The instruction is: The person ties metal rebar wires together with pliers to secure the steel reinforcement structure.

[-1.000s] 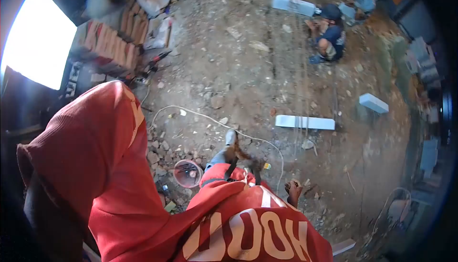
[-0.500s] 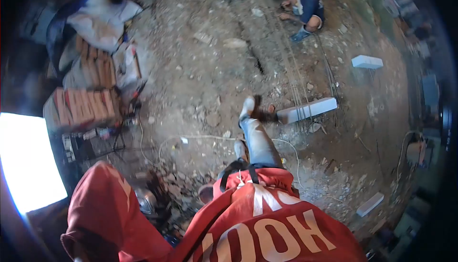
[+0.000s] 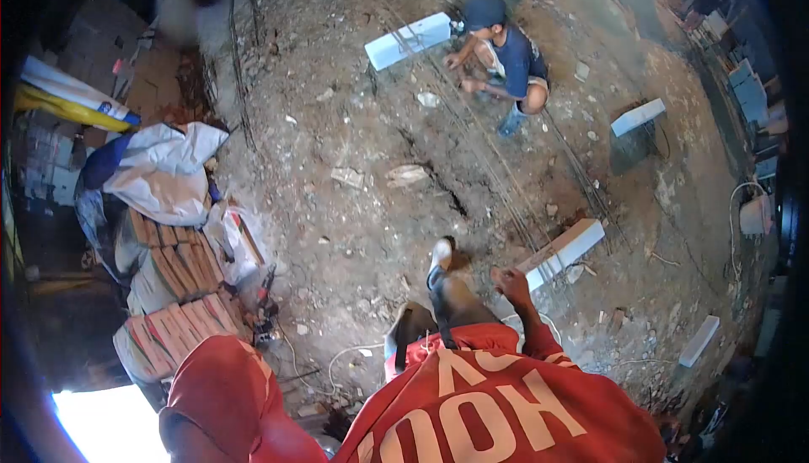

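My right hand (image 3: pixel 512 286) hangs low in front of my right hip, its fingers loosely bent and apart, with nothing visible in them. In this view it overlaps the near end of a long white block (image 3: pixel 566 252). Thin long rods (image 3: pixel 497 189) run along the ground and reach over that block. My left hand is out of sight; only the red sleeve (image 3: pixel 223 400) shows at the lower left. One light-coloured shoe (image 3: pixel 441 254) is on the dirt floor ahead of me.
A person (image 3: pixel 514 63) squats ahead beside the rods and another white block (image 3: pixel 409 40). More white blocks (image 3: pixel 638 117) lie to the right. Stacked sacks (image 3: pixel 181 332) and a white sheet (image 3: pixel 164 172) line the left. A crack (image 3: pixel 447 189) and a pale cable (image 3: pixel 358 349) cross the ground.
The view has shifted, so the squatting person and the blocks appear lower in it. My right hand has come into view near the long white block. My legs have changed position.
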`<state>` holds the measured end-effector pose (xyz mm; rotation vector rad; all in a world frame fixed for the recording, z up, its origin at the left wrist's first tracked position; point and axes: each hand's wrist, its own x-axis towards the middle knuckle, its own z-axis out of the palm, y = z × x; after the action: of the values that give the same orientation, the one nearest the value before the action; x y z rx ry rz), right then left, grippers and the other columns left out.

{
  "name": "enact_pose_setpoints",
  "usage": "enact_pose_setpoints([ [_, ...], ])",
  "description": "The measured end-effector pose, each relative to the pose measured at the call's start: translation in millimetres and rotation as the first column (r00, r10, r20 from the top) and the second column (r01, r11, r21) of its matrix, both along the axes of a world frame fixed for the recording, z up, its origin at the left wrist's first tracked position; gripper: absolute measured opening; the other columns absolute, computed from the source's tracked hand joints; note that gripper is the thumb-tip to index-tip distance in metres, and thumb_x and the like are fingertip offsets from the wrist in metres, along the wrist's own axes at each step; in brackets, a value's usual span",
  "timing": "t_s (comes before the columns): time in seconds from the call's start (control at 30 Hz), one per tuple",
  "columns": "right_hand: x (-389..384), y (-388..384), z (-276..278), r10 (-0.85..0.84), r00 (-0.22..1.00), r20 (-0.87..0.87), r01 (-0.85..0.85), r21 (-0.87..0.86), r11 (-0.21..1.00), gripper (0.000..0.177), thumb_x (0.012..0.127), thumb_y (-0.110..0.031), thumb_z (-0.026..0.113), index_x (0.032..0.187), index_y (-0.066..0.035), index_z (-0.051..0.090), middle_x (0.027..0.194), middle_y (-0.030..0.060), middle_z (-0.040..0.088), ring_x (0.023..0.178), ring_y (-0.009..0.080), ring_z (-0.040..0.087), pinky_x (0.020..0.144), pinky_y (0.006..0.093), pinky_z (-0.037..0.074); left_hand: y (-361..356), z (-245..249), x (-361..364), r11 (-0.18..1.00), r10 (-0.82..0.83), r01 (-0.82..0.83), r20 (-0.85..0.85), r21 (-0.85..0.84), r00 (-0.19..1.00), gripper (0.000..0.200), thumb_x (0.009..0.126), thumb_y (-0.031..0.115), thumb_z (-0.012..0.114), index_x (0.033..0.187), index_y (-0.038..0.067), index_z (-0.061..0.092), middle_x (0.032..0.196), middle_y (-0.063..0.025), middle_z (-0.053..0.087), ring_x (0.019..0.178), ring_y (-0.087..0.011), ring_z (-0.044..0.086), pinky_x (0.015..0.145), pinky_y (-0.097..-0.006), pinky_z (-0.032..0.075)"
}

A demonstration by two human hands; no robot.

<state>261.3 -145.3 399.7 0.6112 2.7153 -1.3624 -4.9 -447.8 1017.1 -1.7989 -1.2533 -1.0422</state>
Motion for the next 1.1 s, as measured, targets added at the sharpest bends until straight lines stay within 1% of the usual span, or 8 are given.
enact_pose_setpoints([
  [0.1,-130.2,-22.1,112.4,-0.312,0.950,-0.029,0.204,-0.698,0.687,0.019,0.097,-0.011,0.059,0.112,0.002,0.059,0.093,0.0121,0.068,0.087,0.0193,0.069,0.076,0.0316,0.059,13.3,5.1,-29.0,1.000,-0.028,0.028,-0.002,0.009,1.000,0.022,0.094,0.019,0.056,0.088,-0.002,0.062,0.078,-0.0147,0.059,0.070,-0.0200,0.059,0.064,-0.0341,0.044],
  [0.23,-170.4,-30.0,148.3,-0.303,0.953,-0.031,0.216,-0.634,0.743,0.020,0.096,-0.011,0.058,0.112,0.002,0.060,0.092,0.0130,0.069,0.083,0.0200,0.070,0.074,0.0303,0.059,32.1,8.3,-64.4,0.996,-0.083,0.083,0.000,0.018,0.997,0.023,0.094,0.019,0.056,0.088,-0.002,0.062,0.077,-0.0152,0.059,0.070,-0.0204,0.059,0.064,-0.0346,0.044],
  [0.33,-114.4,-26.6,51.8,-0.257,0.966,0.014,0.254,-0.206,0.945,0.019,0.090,-0.008,0.062,0.107,0.000,0.062,0.084,0.0139,0.069,0.072,0.0208,0.070,0.064,0.0308,0.057,42.8,7.6,-88.7,0.989,-0.143,0.143,0.013,0.028,0.990,0.023,0.094,0.020,0.056,0.087,-0.002,0.062,0.077,-0.0156,0.058,0.069,-0.0207,0.060,0.064,-0.0350,0.044],
  [0.43,-24.8,-40.2,36.4,-0.535,0.751,0.387,0.658,-0.510,0.554,0.025,0.085,-0.013,0.063,0.106,0.001,0.064,0.083,0.0146,0.070,0.066,0.0214,0.070,0.055,0.0315,0.055,45.5,8.2,-111.7,0.984,-0.176,0.176,0.032,0.025,0.984,0.024,0.094,0.020,0.056,0.087,-0.002,0.061,0.076,-0.0159,0.058,0.069,-0.0210,0.060,0.064,-0.0354,0.044],
  [0.5,67.3,-50.6,3.0,-0.582,0.676,0.452,0.734,-0.347,0.584,0.019,0.089,-0.014,0.061,0.098,0.002,0.064,0.071,0.0136,0.067,0.057,0.0212,0.067,0.047,0.0323,0.052,45.7,10.3,-128.8,0.982,-0.190,0.190,0.048,0.019,0.981,0.024,0.094,0.021,0.056,0.087,-0.002,0.061,0.076,-0.0162,0.058,0.069,-0.0212,0.060,0.064,-0.0356,0.044],
  [0.67,179.3,-122.9,22.8,-0.734,0.212,0.645,0.958,0.010,0.285,0.014,0.087,-0.015,0.062,0.086,-0.002,0.066,0.067,0.0112,0.065,0.054,0.0199,0.064,0.045,0.0325,0.049,38.5,6.9,-179.6,0.976,-0.218,0.218,0.068,0.003,0.974,0.026,0.094,0.021,0.055,0.086,-0.002,0.061,0.075,-0.0169,0.058,0.068,-0.0217,0.060,0.064,-0.0362,0.044],
  [0.87,110.6,-178.0,37.9,-0.834,0.106,0.542,0.983,0.069,0.170,0.015,0.083,-0.018,0.067,0.084,-0.003,0.068,0.069,0.0114,0.067,0.057,0.0211,0.066,0.050,0.0338,0.051,23.2,0.0,-259.5,0.962,-0.273,0.274,0.075,0.004,0.959,0.027,0.095,0.022,0.055,0.085,-0.002,0.061,0.074,-0.0176,0.058,0.068,-0.0223,0.060,0.063,-0.0370,0.044],
  [1.1,-40.8,-213.6,28.3,-0.887,0.262,0.379,0.961,-0.019,0.276,0.017,0.078,-0.022,0.073,0.082,-0.006,0.070,0.071,0.0117,0.069,0.062,0.0225,0.068,0.056,0.0353,0.053,26.2,-7.8,-337.5,0.921,-0.390,0.390,0.082,0.010,0.917,0.028,0.095,0.023,0.055,0.084,-0.002,0.061,0.073,-0.0185,0.057,0.067,-0.0230,0.061,0.063,-0.0378,0.044],
])
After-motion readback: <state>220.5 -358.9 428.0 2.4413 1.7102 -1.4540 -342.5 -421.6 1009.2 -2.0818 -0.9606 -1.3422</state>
